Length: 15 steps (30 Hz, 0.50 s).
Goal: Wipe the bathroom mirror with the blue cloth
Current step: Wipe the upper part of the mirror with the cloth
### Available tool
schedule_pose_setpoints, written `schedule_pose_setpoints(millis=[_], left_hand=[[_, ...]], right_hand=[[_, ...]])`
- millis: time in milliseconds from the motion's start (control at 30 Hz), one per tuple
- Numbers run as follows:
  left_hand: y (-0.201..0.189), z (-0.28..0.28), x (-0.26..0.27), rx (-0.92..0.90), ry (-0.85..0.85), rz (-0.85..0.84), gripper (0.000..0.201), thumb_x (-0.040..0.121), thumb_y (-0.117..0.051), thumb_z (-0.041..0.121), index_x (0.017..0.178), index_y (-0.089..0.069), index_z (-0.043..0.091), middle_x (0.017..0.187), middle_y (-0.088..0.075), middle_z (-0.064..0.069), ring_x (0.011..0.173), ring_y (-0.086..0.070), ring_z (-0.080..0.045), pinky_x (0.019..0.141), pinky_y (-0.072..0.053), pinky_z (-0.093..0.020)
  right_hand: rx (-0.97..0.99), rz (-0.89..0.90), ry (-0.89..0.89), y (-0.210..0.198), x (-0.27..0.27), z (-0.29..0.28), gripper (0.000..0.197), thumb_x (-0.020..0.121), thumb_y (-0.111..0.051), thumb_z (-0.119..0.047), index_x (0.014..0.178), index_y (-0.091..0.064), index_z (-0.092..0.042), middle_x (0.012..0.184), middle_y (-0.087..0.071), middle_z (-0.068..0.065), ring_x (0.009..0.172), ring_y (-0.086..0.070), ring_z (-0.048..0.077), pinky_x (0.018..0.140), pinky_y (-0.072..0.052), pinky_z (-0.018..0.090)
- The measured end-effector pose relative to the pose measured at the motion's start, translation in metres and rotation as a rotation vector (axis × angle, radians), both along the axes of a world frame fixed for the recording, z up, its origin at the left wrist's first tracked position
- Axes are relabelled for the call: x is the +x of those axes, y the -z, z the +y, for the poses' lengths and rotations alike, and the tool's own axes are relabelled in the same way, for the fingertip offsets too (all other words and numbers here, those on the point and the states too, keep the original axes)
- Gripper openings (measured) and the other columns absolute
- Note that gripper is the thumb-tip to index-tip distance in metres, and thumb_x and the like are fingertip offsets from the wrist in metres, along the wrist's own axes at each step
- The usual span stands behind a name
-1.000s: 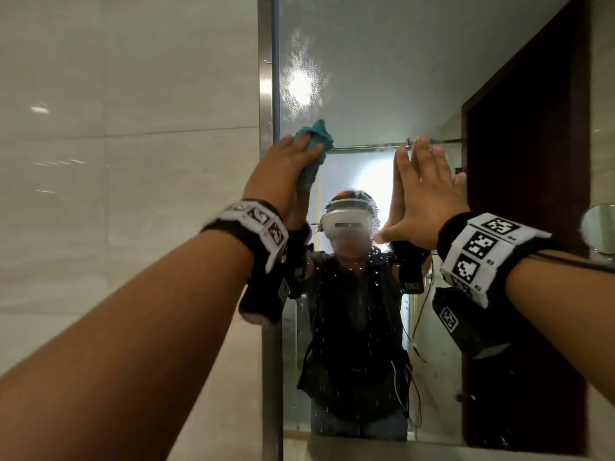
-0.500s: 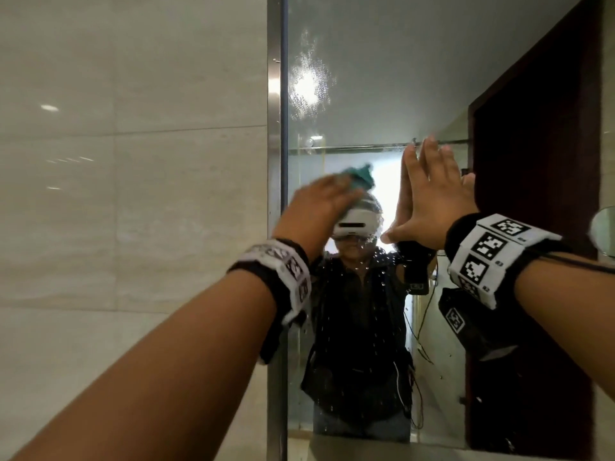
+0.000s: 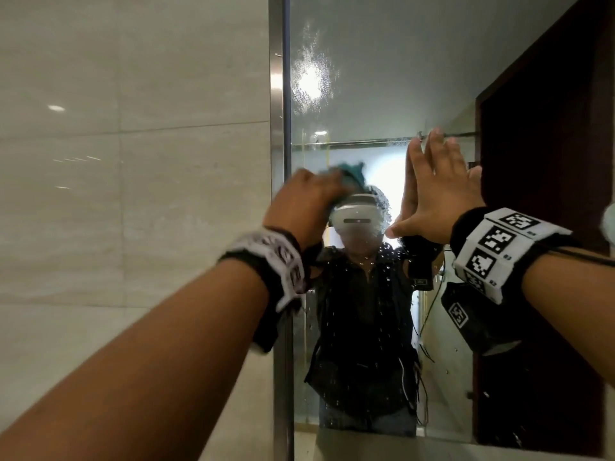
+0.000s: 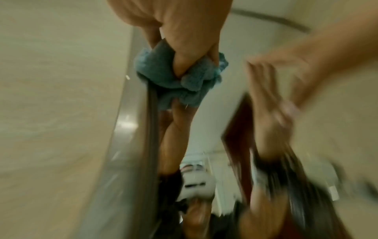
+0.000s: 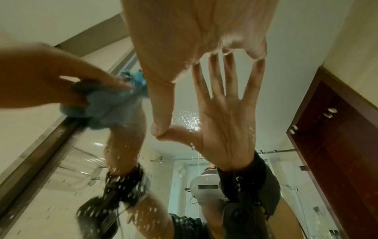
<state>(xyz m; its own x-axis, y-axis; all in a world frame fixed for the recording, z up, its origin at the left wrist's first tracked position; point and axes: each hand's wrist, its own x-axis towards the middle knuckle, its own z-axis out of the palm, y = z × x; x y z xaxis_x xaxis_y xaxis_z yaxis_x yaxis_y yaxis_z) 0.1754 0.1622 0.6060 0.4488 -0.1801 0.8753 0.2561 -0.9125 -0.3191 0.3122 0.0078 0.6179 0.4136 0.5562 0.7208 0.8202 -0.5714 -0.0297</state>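
Left hand (image 3: 304,202) up on the mirror (image 3: 382,78), fingers bunched around the blue cloth (image 3: 118,174), and the left wrist view confirms it: the blue cloth (image 4: 178,77) is wadded tight in the left hand (image 4: 184,32), thumb and fingers curled into the folds, pressed against the glass hard by the mirror's left edge. That edge is a vertical metal frame strip (image 3: 278,161), and the cloth sits just to the right of it, about halfway up the visible glass. The left wrist picture is smeared with motion blur.

Over to the right hand (image 3: 436,194): flat against the glass, fingers straight and slightly spread, holding nothing. From the right wrist view the right hand (image 5: 194,40) meets its own reflection fingertip to fingertip and thumb to thumb, so it is touching the mirror. It stands to the right of the cloth and a little higher, near but apart from the left hand.

Water droplets (image 3: 311,84) cluster in a bright patch on the upper part of the glass near the left edge, above the cloth, and more drops speckle the lower glass across the reflected dark shirt. In the right wrist view the blue cloth (image 5: 106,110) shows beside the frame, with droplets (image 5: 187,118) glinting near the thumb.

Left of the frame, a pale tiled wall (image 3: 133,161). In the reflection, a dark wooden door (image 3: 539,194) fills the right side.
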Motion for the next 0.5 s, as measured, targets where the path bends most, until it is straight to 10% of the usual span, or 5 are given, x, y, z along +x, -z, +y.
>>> schedule_pose_setpoints(millis=[200, 400, 500], left_hand=[[-0.014, -0.004, 0.018, -0.127, 0.055, -0.300, 0.027, 0.078, -0.064, -0.002, 0.100, -0.071, 0.011, 0.117, -0.065, -0.012, 0.090, -0.065, -0.032, 0.084, -0.053, -0.039], [0.096, -0.015, 0.035, -0.044, 0.007, -0.083, 0.048, 0.066, -0.079, 0.007, 0.111, -0.068, 0.021, 0.122, -0.063, -0.005, 0.097, -0.061, -0.039, 0.081, -0.053, -0.047], [0.080, -0.025, 0.028, -0.085, -0.035, 0.093, 0.044, 0.081, -0.069, 0.015, 0.123, -0.061, 0.027, 0.136, -0.054, 0.002, 0.117, -0.050, -0.032, 0.099, -0.044, -0.043]], right_hand=[[0.000, -0.003, 0.000, 0.001, 0.003, 0.000, 0.141, 0.055, -0.081, -0.058, 0.146, 0.021, -0.023, 0.151, 0.032, 0.003, 0.140, 0.025, 0.025, 0.112, 0.001, 0.057], [-0.018, -0.008, -0.001, 0.000, -0.001, -0.003, 0.136, 0.061, -0.080, -0.054, 0.145, 0.023, -0.024, 0.151, 0.033, 0.004, 0.140, 0.025, 0.025, 0.113, 0.000, 0.056], [0.007, -0.005, 0.015, 0.003, 0.003, -0.019, 0.138, 0.057, -0.082, -0.054, 0.145, 0.022, -0.028, 0.152, 0.030, 0.003, 0.141, 0.020, 0.027, 0.110, -0.002, 0.059]])
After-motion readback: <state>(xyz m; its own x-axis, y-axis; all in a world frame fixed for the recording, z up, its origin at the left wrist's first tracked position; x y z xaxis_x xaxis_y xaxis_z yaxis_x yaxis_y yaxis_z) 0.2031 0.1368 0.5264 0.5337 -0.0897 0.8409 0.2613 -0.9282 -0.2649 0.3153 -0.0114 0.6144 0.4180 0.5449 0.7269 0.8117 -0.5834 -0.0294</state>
